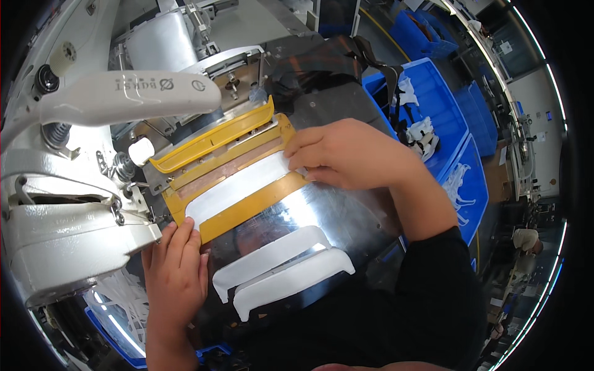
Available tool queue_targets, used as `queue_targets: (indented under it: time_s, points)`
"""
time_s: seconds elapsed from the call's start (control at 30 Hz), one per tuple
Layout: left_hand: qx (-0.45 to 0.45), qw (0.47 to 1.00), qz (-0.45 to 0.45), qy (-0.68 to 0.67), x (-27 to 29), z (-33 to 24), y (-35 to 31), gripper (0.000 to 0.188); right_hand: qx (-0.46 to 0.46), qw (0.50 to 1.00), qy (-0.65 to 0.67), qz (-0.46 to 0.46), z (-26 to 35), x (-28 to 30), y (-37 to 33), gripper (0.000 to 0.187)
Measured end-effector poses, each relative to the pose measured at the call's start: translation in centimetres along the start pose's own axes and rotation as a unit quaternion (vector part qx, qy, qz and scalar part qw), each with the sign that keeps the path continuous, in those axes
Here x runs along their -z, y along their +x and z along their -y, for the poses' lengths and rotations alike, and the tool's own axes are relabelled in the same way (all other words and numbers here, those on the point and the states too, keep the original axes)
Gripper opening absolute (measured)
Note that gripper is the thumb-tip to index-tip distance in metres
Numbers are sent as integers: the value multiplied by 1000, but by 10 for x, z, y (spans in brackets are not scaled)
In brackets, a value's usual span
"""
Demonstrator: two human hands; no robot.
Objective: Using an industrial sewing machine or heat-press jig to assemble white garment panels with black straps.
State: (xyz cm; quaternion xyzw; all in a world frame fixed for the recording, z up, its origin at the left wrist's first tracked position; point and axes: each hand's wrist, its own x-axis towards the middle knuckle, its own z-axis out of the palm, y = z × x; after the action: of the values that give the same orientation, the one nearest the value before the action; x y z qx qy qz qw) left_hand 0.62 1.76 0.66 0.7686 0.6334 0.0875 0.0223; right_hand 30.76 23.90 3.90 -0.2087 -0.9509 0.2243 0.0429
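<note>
Two loose white strips (267, 258) are lying side by side on the shiny surface (365, 213), both running lengthwise from near left to far right. Beyond, the left hand (176, 263) is resting with its grip loosely spread, fingertips touching the near-left end of one more white strip (238, 187). This third strip is lying on one yellow plate (247, 212); it is looking flat and plain, its near-left corner rounding, its long axis also pointing from near left to far right. The right hand (346, 154) is bending its grip at the far-right end, fingers close together; whether they are pinching the strip, I cannot tell. One white machine (68, 253) is standing left. One yellow bar (216, 137) is running along the plate's far side. Farther right, at least three blue bins (448, 99) are standing.
</note>
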Motion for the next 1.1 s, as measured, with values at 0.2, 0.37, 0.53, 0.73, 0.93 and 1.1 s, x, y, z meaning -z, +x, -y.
queue_targets:
  time_s: [0.2, 0.37, 0.53, 0.73, 0.93, 1.1]
  points:
    - [0, 999, -8, 31, 4, -2, -3, 38, -21, 998, -22, 62, -5, 6, -3, 14]
    - [4, 999, -44, 4, 8, -3, -4, 40, 28, 970, 97, -222, -44, 15, 14, 20]
    - [-5, 997, -71, -14, 7, -3, -3, 40, -44, 956, -121, -262, -106, 45, 50, 29]
    - [-4, 995, -84, -47, 8, -7, -3, 38, -129, 987, -35, -88, -118, 61, 80, 32]
    - [-6, 995, -91, -46, 4, -4, -3, 36, -156, 980, 52, -113, -133, 51, 81, 28]
    - [-10, 994, -99, -44, 5, -3, -8, 35, -85, 966, -4, -244, -126, 52, 75, 26]
